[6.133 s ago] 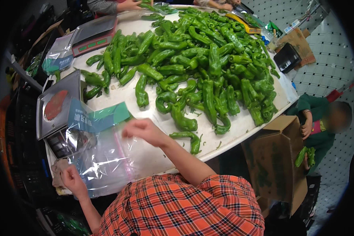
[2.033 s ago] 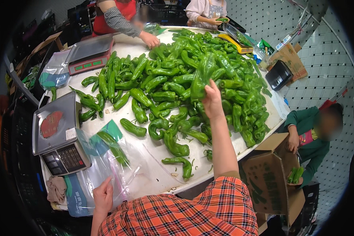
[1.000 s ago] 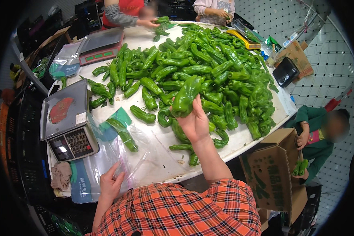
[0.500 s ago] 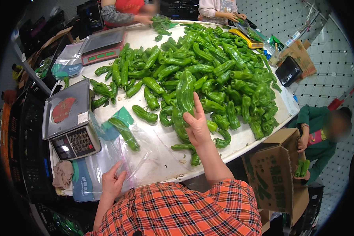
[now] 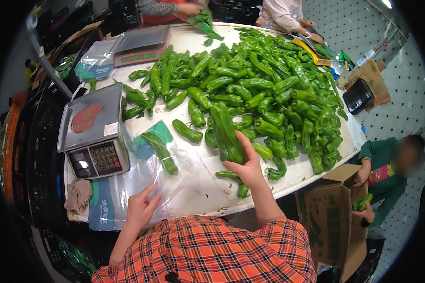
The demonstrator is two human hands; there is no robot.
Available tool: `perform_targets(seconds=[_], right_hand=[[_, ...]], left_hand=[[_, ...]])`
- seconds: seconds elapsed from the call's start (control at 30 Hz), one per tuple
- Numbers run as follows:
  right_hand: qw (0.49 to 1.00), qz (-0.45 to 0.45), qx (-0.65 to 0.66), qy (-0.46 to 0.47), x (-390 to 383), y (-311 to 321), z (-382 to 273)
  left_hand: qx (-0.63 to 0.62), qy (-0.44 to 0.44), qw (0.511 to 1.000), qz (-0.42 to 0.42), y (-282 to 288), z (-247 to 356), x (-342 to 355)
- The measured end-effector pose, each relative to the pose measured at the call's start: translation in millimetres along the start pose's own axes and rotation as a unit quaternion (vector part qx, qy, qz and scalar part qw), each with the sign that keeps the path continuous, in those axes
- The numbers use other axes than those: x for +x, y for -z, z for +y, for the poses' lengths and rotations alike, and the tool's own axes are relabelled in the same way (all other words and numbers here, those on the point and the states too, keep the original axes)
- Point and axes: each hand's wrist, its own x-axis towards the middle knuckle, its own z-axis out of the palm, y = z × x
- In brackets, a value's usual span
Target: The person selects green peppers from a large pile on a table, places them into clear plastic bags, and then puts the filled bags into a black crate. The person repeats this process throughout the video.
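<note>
My right hand (image 5: 249,162) is closed round a large long green pepper (image 5: 225,129), held tilted above the table, with its thumb on the near end. My left hand (image 5: 140,207) is at the mouth of a clear plastic bag (image 5: 180,185), its fingers bent at the film edge. One green pepper (image 5: 160,152) lies in that bag, over a green printed patch. Beyond my right hand spreads a big heap of green peppers (image 5: 269,89). A few loose peppers lie at its near edge, one of them a single pepper (image 5: 187,131) left of my right hand.
A scale with a keypad (image 5: 92,122) stands at the left, by a crumpled cloth (image 5: 79,195) and flat bags (image 5: 109,203). Farther back are a red scale (image 5: 139,47) and a yellow scale (image 5: 311,52). Right, a person in green holds peppers by a cardboard box (image 5: 326,221). Two people work opposite.
My right hand has turned the pepper, its top now leaning left. My left hand has moved up slightly along the bag's mouth. The view has shifted a little.
</note>
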Motion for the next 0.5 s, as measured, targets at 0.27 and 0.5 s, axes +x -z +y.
perform_targets(seconds=[0.27,0.5], right_hand=[[0.924,-0.371,0.023,-0.093,-23.3,21.3,-4.8],[0.909,-0.227,0.086,-0.338,-54.0,-53.5,32.0]], left_hand=[[-0.042,0.008,0.999,0.006,1.9,5.1,11.6],[0.030,-0.027,0.999,0.009,-7.8,8.3,8.3]])
